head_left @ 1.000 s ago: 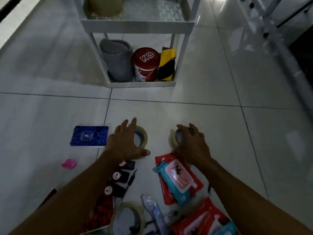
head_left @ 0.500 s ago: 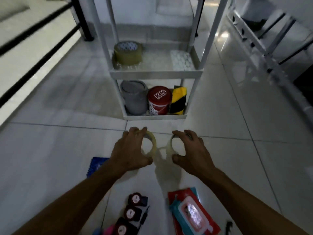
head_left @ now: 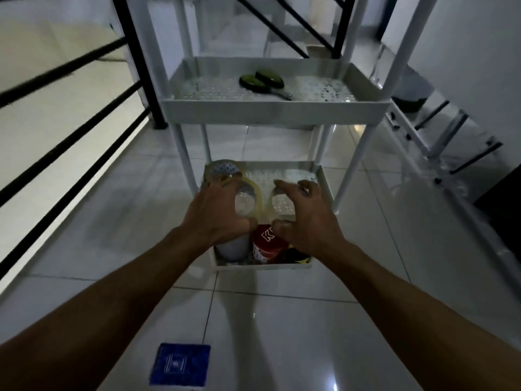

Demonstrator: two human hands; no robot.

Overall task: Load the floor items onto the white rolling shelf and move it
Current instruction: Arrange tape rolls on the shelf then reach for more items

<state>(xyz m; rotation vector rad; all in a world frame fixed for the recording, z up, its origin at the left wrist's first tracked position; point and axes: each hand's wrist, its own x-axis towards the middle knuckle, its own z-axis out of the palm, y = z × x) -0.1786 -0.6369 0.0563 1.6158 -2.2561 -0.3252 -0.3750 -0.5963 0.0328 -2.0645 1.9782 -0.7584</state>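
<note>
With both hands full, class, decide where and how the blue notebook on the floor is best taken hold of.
Grip the blue notebook by its near edge, coming from above: it lies flat on the tile, so fingers must slide under an edge, thumb on the cover.

Person, two forearms and hands in view. Left hand (head_left: 217, 218): bare, no glove, ring or watch visible. Right hand (head_left: 307, 221): bare likewise. Both forearms uncovered to the frame edge; no sleeve shows.
</note>
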